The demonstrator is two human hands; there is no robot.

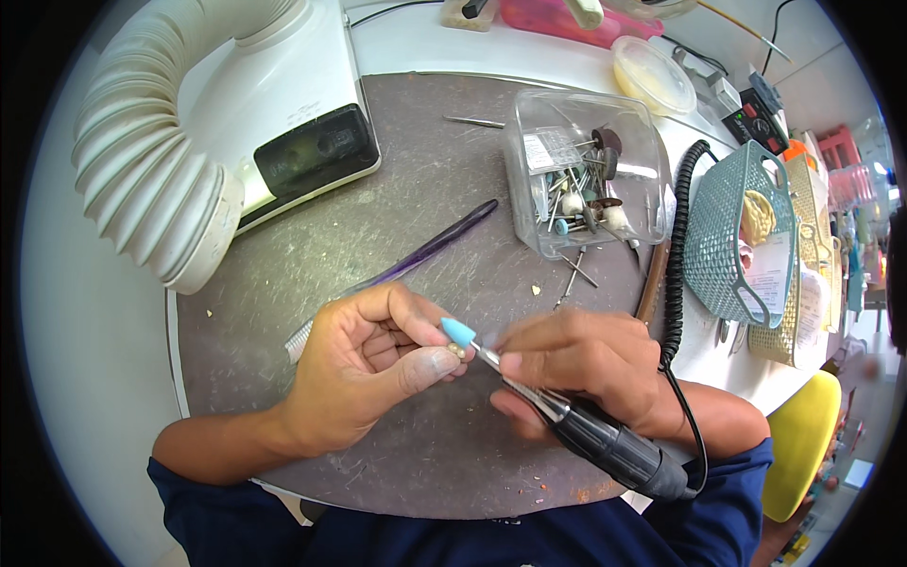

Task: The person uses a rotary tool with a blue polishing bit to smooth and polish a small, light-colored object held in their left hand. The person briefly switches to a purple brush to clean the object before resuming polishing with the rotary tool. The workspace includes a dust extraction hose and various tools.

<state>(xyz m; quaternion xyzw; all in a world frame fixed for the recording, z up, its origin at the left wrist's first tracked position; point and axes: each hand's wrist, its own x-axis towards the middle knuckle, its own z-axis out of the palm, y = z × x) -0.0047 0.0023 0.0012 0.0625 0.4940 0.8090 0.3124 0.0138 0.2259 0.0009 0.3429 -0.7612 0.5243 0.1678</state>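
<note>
My left hand (373,364) pinches a small cream-coloured piece (456,351) between thumb and fingertips; its exact shape is hard to make out. My right hand (576,364) grips a rotary handpiece (605,444) with a black body and a steel front, a black cord running from its rear. Its pale blue pointed tip (458,332) lies against or right beside the cream piece. Just beyond my left hand, a purple-handled brush (439,236) rests on the worn grey work board (397,151), its white bristles partly showing beside my wrist.
A white machine with a ribbed hose (142,170) fills the upper left. A clear bin of bits (586,180), loose metal tools (578,274) and a lidded pot (652,76) sit toward the back. Plastic baskets (737,236), a coiled cord and a yellow chair (803,435) are right.
</note>
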